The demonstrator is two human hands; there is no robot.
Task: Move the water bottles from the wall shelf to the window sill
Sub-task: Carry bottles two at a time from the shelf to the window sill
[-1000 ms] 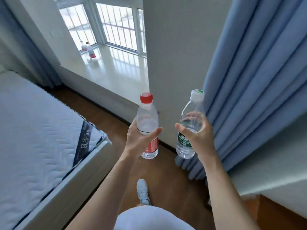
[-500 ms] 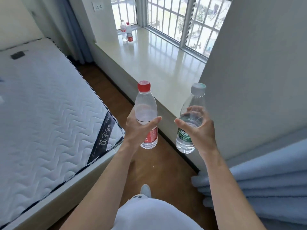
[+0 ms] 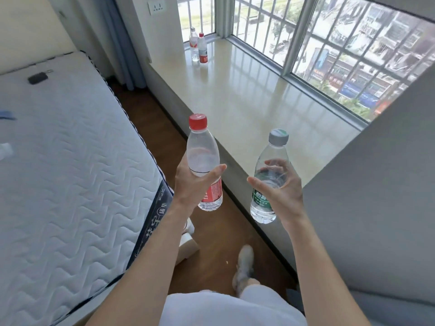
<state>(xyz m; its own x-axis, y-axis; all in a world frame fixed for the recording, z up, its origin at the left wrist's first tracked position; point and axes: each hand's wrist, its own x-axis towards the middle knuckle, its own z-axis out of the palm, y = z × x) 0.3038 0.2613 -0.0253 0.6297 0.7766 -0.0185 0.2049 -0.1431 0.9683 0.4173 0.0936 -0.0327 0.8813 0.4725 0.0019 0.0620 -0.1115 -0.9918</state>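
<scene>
Two water bottles are being carried toward the window sill point(image 3: 247, 95).

The red-capped bottle point(image 3: 204, 161) is being clasped upright by the left hand point(image 3: 195, 182), the green-labelled bottle point(image 3: 268, 177) by the right hand point(image 3: 280, 189), over the floor beside the sill edge; both appear partly filled. Two bottles point(image 3: 199, 47) are already standing at the far corner. Setting-down is judged next, needing a forward reach.

4 water bottles: 2 held point(image 3: 204, 161) point(image 3: 270, 177), 2 on the sill point(image 3: 193, 44) point(image 3: 202, 48).

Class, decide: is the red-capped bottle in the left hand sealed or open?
Sealed: the red-capped bottle, upright in the left hand, has its red cap seated on the neck.
</scene>
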